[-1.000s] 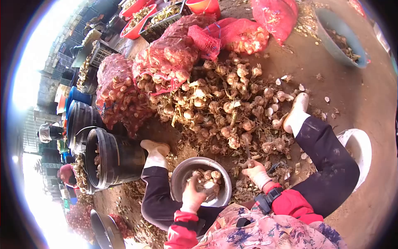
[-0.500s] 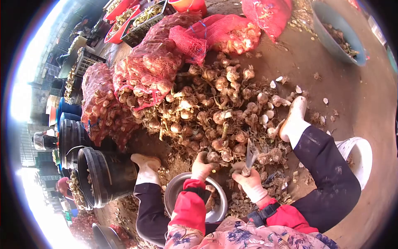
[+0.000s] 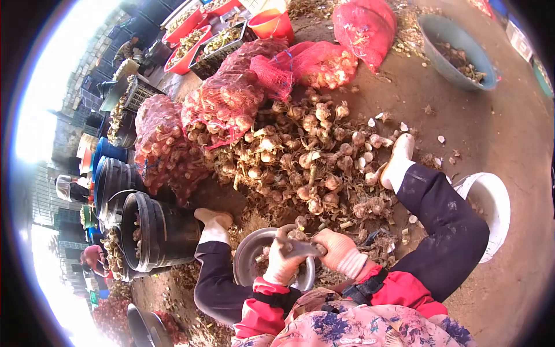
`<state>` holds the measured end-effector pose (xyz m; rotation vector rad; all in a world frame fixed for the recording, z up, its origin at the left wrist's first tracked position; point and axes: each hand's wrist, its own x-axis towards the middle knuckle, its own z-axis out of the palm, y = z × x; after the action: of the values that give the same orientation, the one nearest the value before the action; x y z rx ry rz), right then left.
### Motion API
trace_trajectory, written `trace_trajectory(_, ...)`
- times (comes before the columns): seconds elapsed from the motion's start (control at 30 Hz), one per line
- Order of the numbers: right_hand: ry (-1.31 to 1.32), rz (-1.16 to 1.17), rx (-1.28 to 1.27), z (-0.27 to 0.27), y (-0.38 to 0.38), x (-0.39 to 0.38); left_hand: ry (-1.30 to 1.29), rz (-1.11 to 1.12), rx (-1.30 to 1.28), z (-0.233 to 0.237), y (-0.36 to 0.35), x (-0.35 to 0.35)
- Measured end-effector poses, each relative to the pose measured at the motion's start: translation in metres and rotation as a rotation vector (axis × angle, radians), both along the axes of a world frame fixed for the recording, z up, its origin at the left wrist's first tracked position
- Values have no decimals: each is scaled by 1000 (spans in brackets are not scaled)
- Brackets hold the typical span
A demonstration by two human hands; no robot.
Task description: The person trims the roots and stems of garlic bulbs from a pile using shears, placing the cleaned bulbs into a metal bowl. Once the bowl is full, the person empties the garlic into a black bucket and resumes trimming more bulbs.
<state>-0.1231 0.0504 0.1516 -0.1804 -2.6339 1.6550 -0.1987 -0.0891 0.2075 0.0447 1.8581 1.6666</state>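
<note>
My left hand [image 3: 281, 261], in a pale soiled glove, is closed over the near side of a metal bowl [image 3: 240, 261]. A garlic bulb [image 3: 297, 234] shows at its fingertips, partly hidden. My right hand [image 3: 336, 250], gloved too, grips a knife [image 3: 302, 249] whose blade points left, across to the left hand's fingers. Inside the bowl lie pieces of garlic, largely covered by the left hand. Just beyond both hands spreads a heap of garlic bulbs [image 3: 306, 159] with dry stems and roots.
Red mesh sacks [image 3: 222, 107] of garlic stand behind the heap. Black buckets [image 3: 167, 231] are on the left, a white bucket [image 3: 497, 214] beside my right leg. A grey-green basin [image 3: 457, 52] sits far right. Other people [image 3: 95, 260] are at the left edge.
Both hands have come together over the bowl. The knife has swung from pointing away from me to pointing left, at the left hand. The view has shifted slightly.
</note>
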Motion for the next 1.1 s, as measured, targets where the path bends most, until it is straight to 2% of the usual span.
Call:
trace_trajectory(0.07,-36,64,96,6,-5,1,375,-137,-197,6,-11,6)
trace_trajectory(0.1,-76,128,196,9,-8,1,378,-136,-198,0,-17,8)
trace_trajectory(0.17,-60,134,190,12,-9,4,568,-160,-336,-4,-24,11)
trace_trajectory(0.2,-74,154,211,11,-10,4,361,-69,-233,-4,-26,20)
trace_trajectory(0.37,-22,172,202,-11,-5,9,509,-32,-260,-8,-32,41)
trace_trajectory(0.43,-395,-108,-174,-52,6,10,595,55,-349,-10,-29,46)
trace_trajectory(0.47,-492,-186,-127,-75,22,18,277,120,26,14,-22,56)
trace_trajectory(0.5,-578,-247,-74,-93,32,17,409,41,13,19,-28,53)
trace_trajectory(0.53,-498,-322,-128,-98,24,10,314,59,-22,32,-30,47)
trace_trajectory(0.57,-417,-408,-175,-77,24,3,216,71,-42,41,-30,40)
trace_trajectory(0.6,-346,-333,-351,-56,21,0,44,143,129,34,-38,33)
trace_trajectory(0.63,-244,-250,-328,-85,8,-4,-8,236,217,25,-46,27)
trace_trajectory(0.7,52,-305,-622,-68,-23,4,-102,442,450,25,-42,24)
trace_trajectory(0.73,112,-221,-447,-51,-26,4,-121,377,623,-6,-61,15)
trace_trajectory(0.77,173,-135,-271,-32,-25,4,-124,375,624,-5,-58,15)
trace_trajectory(0.83,189,-65,-258,-12,-26,2,-250,388,826,-4,-48,17)
trace_trajectory(0.9,270,-26,-228,-4,-27,-2,-221,435,739,-5,-41,22)
trace_trajectory(0.93,330,-41,-282,-3,-27,-4,-297,398,856,8,-30,26)
trace_trajectory(0.97,31,-132,-441,-55,-37,1,-383,368,964,16,-24,32)
trace_trajectory(1.03,-517,-116,-352,-93,-15,12,-328,227,980,23,-28,33)
trace_trajectory(1.1,-773,-256,-323,-115,-2,14,-387,346,771,15,-52,27)
